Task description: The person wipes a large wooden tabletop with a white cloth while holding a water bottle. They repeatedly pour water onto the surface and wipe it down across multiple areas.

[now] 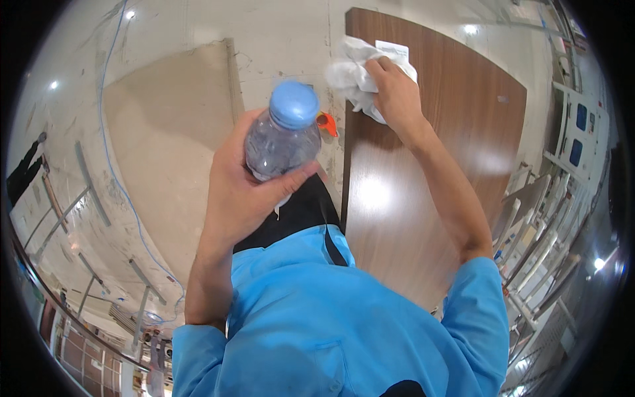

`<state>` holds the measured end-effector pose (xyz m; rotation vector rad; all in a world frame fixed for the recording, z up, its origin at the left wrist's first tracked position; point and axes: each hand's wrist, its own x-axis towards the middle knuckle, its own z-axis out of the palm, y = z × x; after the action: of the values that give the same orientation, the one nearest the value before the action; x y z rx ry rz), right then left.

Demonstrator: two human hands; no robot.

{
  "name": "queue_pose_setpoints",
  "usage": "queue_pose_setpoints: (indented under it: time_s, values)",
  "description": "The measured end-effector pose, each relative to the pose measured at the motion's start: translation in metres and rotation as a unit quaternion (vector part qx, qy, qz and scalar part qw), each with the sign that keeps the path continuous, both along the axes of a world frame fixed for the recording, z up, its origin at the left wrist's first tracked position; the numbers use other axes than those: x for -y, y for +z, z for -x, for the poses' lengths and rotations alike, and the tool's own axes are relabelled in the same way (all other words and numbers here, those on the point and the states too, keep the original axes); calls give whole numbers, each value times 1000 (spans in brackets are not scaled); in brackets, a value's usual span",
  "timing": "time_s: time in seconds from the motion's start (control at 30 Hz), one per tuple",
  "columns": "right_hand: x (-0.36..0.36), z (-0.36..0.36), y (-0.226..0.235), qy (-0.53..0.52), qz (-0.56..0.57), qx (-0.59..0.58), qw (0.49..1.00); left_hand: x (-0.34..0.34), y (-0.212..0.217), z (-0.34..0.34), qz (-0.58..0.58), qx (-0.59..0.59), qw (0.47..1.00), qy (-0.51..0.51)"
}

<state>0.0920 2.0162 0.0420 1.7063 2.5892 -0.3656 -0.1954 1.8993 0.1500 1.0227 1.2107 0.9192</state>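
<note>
My left hand is wrapped round a clear plastic bottle with a blue cap, held up in front of my body. A bit of something white shows below that hand, too small to name. My right hand grips a crumpled white cloth over the far left edge of a brown wood-grain panel. A small white label or paper lies beside the cloth on the panel. How full the bottle is, I cannot tell.
An orange object shows just right of the bottle. To the left, a tan board and a blue cable lie on the pale floor. Metal frames stand at the left; racks of bars line the right.
</note>
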Motion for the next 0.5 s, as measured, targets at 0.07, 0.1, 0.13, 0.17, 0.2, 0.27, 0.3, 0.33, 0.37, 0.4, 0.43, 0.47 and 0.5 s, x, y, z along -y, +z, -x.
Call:
queue_pose_setpoints:
  time_s: [0.07,0.1,0.13,0.17,0.2,0.27,0.3,0.33,0.37,0.4,0.43,0.47,0.5]
  values:
    - [-4,3,1,-36,-51,-11,998,2,0,5,31,10,999,1]
    - [-6,4,1,-56,-62,-12,996,4,1,6,58,19,998,-6]
    - [-10,5,1,-50,-84,-15,995,8,3,7,70,22,997,-3]
    - [-10,5,2,-47,-41,12,998,7,3,9,73,23,997,4]
    - [-10,5,2,-41,-6,37,998,6,3,12,66,30,997,11]
    - [-6,5,3,-8,31,36,999,8,4,15,32,24,999,28]
    - [-9,7,3,-9,-12,22,1000,8,4,17,16,19,999,45]
    - [-10,9,3,-15,-35,16,999,9,5,19,24,24,998,44]
    - [-10,10,2,-34,-28,25,999,10,5,20,44,43,997,44]
    - [-13,12,3,-28,-59,20,998,11,7,21,82,60,994,40]
    - [-15,13,2,-31,-82,-19,996,11,7,23,87,76,993,36]
    - [-14,14,3,-46,-39,10,998,11,8,23,57,38,997,44]
    - [-11,15,4,-41,-36,11,998,10,9,25,47,33,997,49]
